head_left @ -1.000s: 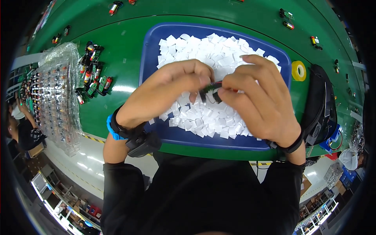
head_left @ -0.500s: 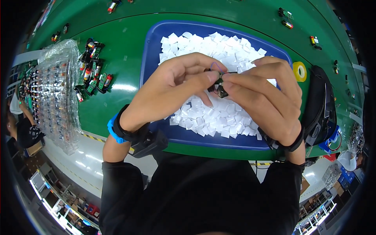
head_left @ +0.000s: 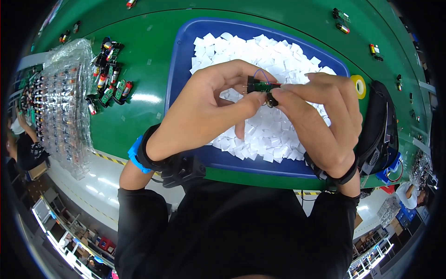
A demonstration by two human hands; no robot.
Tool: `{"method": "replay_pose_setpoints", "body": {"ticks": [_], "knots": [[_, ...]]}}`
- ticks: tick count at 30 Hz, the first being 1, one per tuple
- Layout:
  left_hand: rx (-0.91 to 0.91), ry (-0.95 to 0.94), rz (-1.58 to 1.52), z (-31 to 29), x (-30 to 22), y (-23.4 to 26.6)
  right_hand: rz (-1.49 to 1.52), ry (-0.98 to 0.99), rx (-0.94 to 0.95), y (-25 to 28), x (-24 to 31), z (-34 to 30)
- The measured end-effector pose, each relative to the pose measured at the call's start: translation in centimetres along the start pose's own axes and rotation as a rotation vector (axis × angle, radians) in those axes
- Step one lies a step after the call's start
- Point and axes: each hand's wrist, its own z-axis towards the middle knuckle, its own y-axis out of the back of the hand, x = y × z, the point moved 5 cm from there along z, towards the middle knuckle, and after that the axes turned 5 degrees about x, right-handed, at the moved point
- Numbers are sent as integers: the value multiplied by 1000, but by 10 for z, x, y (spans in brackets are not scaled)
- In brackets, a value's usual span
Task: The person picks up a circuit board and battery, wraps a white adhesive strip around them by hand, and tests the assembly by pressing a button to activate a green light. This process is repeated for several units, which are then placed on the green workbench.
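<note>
A small green circuit board (head_left: 263, 87) with black parts and a thin purple wire is held between both hands, above a blue tray (head_left: 173, 74). My left hand (head_left: 197, 109) pinches its left side between thumb and fingers. From the other side, the thumb and forefinger of my right hand (head_left: 327, 118) grip its right end, the other fingers curled. Fingertips partly cover the board. Below lie many small white square pieces (head_left: 251, 137), heaped loosely in the tray.
Left of the tray is a pile of small boards with red and yellow cylindrical cells (head_left: 109, 81). Farther left, clear plastic trays (head_left: 65, 107) hold many parts. Yellow tape (head_left: 358, 87) and a black bag (head_left: 378, 125) lie at the right. Another person (head_left: 29, 144) works far left.
The board has turned between my fingers, so more of its green face and black end shows. My hands stay nearly in place. The view has shifted slightly.
</note>
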Motion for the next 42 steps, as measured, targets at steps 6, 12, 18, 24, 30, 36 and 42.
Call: {"method": "replay_pose_setpoints", "body": {"ticks": [6,12,18,24,30,36,42], "knots": [[20,4,-2,-4,3,-7,-54,23,6,0,1,-2],[-19,-6,258,-1,9,-6,-29,45,5,-4,-4,-4],[-33,-79,285,0,9,-11,-12,20,21,-4,-1,-4],[-50,-106,175,-3,5,-17,35,20,-19,3,0,-4],[-95,-377,-58,-5,-10,-9,415,-207,-100,23,-18,-4],[-83,-486,136,-3,-7,-10,780,-337,19,-4,-22,-12],[-163,-592,416,-8,-14,-11,937,-388,-19,-5,-24,-11]]}}
